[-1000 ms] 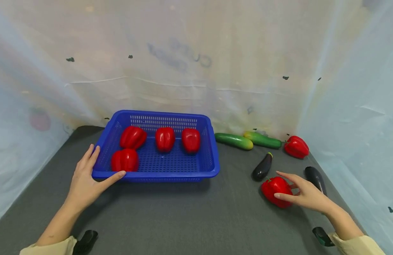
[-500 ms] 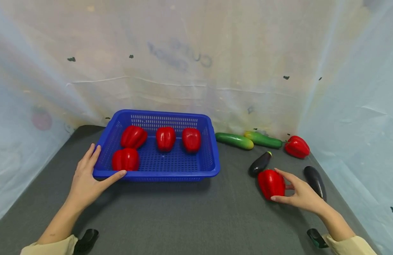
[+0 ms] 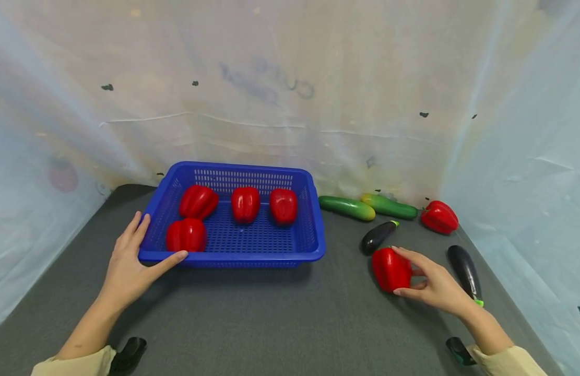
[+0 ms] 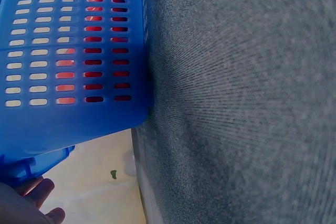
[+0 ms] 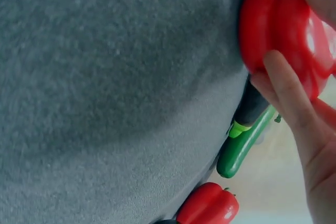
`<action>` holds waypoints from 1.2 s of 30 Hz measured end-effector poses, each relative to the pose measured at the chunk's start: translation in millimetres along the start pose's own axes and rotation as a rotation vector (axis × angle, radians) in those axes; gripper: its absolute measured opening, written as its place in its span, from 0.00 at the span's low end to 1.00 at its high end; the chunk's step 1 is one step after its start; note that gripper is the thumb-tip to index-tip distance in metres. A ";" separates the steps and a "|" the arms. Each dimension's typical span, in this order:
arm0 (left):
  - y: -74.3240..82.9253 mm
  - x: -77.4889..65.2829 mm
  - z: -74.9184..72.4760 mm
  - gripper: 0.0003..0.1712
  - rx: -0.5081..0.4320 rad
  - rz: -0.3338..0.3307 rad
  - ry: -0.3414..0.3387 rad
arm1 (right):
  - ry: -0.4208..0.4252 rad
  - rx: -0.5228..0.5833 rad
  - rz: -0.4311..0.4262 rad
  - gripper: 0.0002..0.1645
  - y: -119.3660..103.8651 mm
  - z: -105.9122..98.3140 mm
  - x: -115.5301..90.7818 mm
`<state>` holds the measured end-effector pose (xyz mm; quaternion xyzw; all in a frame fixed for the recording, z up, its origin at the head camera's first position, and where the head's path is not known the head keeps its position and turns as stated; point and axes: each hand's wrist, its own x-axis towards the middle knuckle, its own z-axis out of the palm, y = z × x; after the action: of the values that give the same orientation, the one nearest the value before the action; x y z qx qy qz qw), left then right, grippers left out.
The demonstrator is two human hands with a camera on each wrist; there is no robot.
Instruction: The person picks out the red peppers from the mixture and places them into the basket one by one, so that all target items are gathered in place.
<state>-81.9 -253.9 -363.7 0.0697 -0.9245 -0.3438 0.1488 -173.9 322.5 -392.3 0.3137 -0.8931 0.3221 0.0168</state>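
In the head view my right hand (image 3: 435, 284) grips a red bell pepper (image 3: 388, 269), thumb on its near side and fingers on the far side. The right wrist view shows the fingers (image 5: 286, 85) pressed against the pepper's lobed red skin (image 5: 262, 27), close over the grey cloth. My left hand (image 3: 127, 261) is spread at the front-left corner of a blue plastic basket (image 3: 252, 257), its thumb lying along the front rim. Inside the basket lie several red bell peppers (image 3: 245, 205). From the left wrist, the slotted basket wall (image 4: 73, 124) fills the upper left.
A dark eggplant (image 3: 378, 237) lies just behind the gripped pepper, another eggplant (image 3: 463, 269) by the right edge. Two cucumbers (image 3: 347, 207) and a further red bell pepper (image 3: 439, 217) lie along the back. Plastic sheeting (image 3: 271, 78) hangs behind and at both sides.
My right hand has closed on the red bell pepper and shifted it left, turning it. The eggplant behind it has swung and slid left. My left hand stays at the basket corner.
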 end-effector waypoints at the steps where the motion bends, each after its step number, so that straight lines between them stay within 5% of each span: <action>1: 0.0 0.0 0.1 0.60 0.000 0.001 0.001 | 0.003 0.000 -0.017 0.51 -0.2 0.9 0.7; 14: 0.5 -0.1 0.0 0.60 0.010 0.003 0.007 | -0.006 -0.013 -0.073 0.51 -5.4 10.8 8.5; 36: 0.6 0.3 1.1 0.60 0.014 0.004 0.010 | 0.138 -0.100 -0.253 0.56 -22.9 18.1 34.6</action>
<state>-82.5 -252.8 -364.0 0.0706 -0.9264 -0.3366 0.1536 -185.5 279.2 -385.7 0.3996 -0.8580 0.2934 0.1340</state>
